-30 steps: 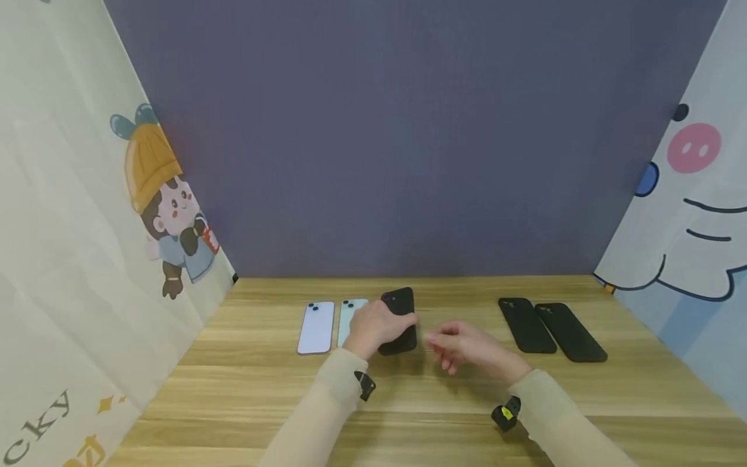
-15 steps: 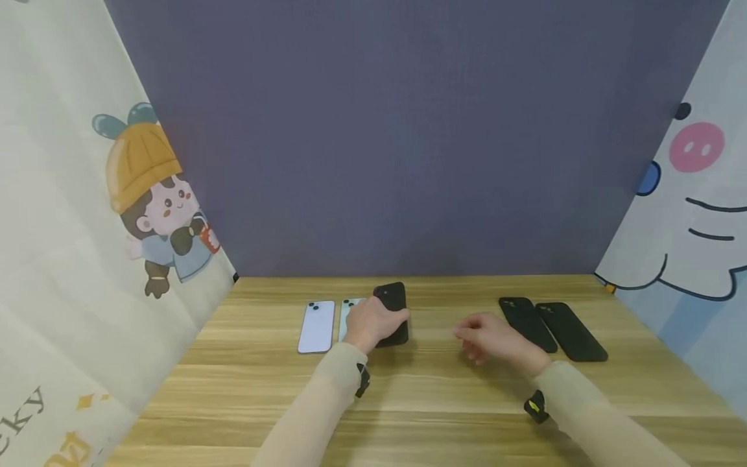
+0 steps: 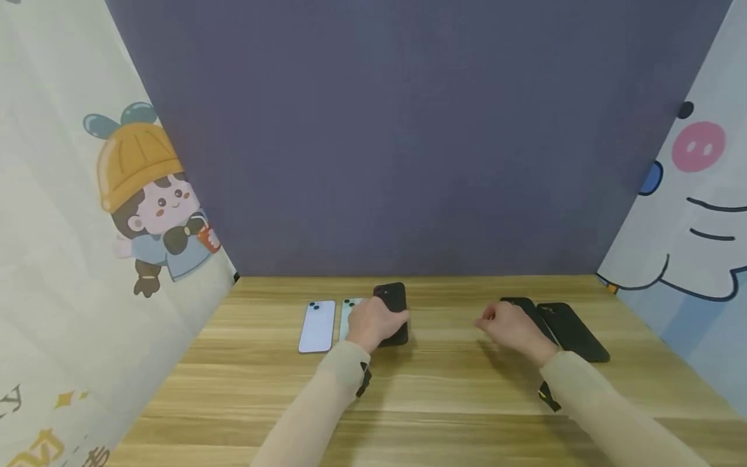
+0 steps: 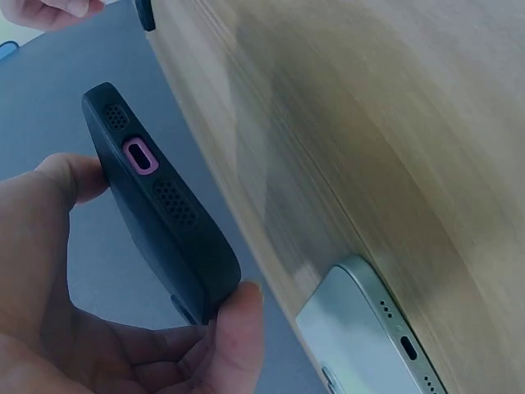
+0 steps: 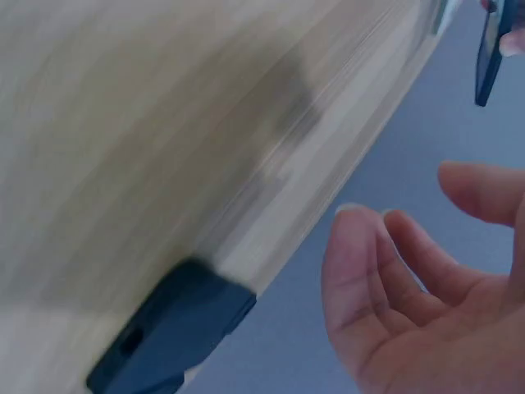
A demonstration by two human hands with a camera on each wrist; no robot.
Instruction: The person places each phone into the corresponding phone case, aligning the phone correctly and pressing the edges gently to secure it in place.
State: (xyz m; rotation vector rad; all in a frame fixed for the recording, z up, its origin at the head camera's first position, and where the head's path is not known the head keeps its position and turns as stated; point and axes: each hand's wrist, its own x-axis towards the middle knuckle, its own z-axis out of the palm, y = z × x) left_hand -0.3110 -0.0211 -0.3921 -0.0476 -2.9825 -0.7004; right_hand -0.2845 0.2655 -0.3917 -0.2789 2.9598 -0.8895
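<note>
My left hand [image 3: 372,322] grips a phone in a black case [image 3: 392,297] by its long edges, thumb on one side and fingertips on the other. A pink-rimmed charging port shows in the case's bottom end in the left wrist view, where the cased phone is held above the table. Beneath that hand lies a light-green phone [image 4: 357,328], partly hidden in the head view. My right hand [image 3: 513,327] holds nothing, its fingers loosely bent and the thumb apart. It hovers by two black phone cases, covering part of the nearer case [image 3: 522,306]; the farther case [image 3: 574,334] lies right of it.
A lavender phone [image 3: 317,327] lies back-up on the wooden table [image 3: 443,415], left of the light-green one. A dark panel [image 3: 408,143] rises behind the table's far edge. Printed cloths hang at the left [image 3: 52,194] and right [image 3: 712,259].
My right hand has moved right, away from the cased phone and toward the black cases. My left hand has shifted the cased phone slightly left and back.
</note>
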